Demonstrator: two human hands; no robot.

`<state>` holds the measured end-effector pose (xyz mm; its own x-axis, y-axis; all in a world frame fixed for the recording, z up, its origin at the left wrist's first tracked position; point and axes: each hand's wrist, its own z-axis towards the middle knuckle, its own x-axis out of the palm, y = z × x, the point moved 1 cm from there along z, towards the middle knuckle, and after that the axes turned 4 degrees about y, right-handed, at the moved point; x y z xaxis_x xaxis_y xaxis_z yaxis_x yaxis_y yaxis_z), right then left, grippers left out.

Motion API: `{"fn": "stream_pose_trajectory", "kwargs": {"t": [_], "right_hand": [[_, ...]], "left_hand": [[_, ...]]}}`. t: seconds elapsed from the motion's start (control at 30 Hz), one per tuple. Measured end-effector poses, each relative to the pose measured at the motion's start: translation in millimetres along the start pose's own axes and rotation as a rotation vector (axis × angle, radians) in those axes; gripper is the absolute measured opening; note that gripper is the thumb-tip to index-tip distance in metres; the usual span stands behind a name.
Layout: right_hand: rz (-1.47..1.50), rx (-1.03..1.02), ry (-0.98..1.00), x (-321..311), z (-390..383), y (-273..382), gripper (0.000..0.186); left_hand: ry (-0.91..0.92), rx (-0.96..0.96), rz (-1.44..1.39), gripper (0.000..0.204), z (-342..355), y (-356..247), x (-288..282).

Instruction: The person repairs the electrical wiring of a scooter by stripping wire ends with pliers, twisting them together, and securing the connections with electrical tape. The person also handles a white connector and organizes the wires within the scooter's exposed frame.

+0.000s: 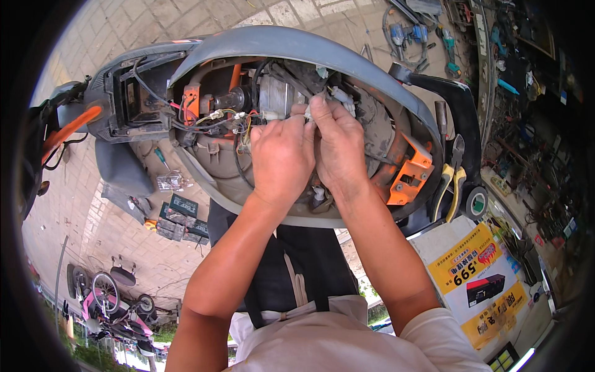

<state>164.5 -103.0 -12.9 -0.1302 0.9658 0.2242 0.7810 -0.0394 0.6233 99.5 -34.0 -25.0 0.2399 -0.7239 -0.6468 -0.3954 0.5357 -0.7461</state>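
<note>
Both hands are inside the open body of a scooter (273,40), fingertips close together over its wiring. My left hand (282,155) is closed in a pinch, knuckles up. My right hand (338,139) is closed too, thumb pressed against the fingers. A small pale piece shows between the fingertips, mostly hidden, so its kind cannot be made out. Just beyond the right fingers lies a white wire connector (342,98). A ribbed silver metal box (277,96) sits left of the fingertips. Thin coloured wires with small white plugs (215,115) run left of my left hand.
Orange brackets (412,170) stand inside the body's right end. Yellow-handled pliers (451,186) rest at its right. Dark batteries (183,217) and a green screwdriver (162,159) lie on the paving at left. Blue power tools (406,34) lie at upper right, beside cluttered shelves.
</note>
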Motion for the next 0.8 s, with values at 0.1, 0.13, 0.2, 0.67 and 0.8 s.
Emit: {"fn": "stream_pose_trajectory", "kwargs": {"t": [0.1,0.13,0.2,0.67,0.8], "right_hand": [[-0.056,0.017,0.045,-7,-2,-2,0.031],[-0.067,0.030,0.028,-8,-3,-1,0.030],[-0.090,0.054,-0.003,-9,-5,1,0.030],[-0.279,0.017,0.080,-17,-14,16,0.041],[-0.364,0.014,0.060,-21,-23,10,0.042]], "left_hand": [[0.037,0.001,0.032,0.013,1,-1,-2],[0.057,0.005,0.041,0.014,2,-1,-3],[0.155,0.041,0.031,0.015,6,-1,-9],[0.284,-0.018,0.022,0.058,-19,38,-52],[0.410,0.055,0.046,0.029,-17,42,-47]]}}
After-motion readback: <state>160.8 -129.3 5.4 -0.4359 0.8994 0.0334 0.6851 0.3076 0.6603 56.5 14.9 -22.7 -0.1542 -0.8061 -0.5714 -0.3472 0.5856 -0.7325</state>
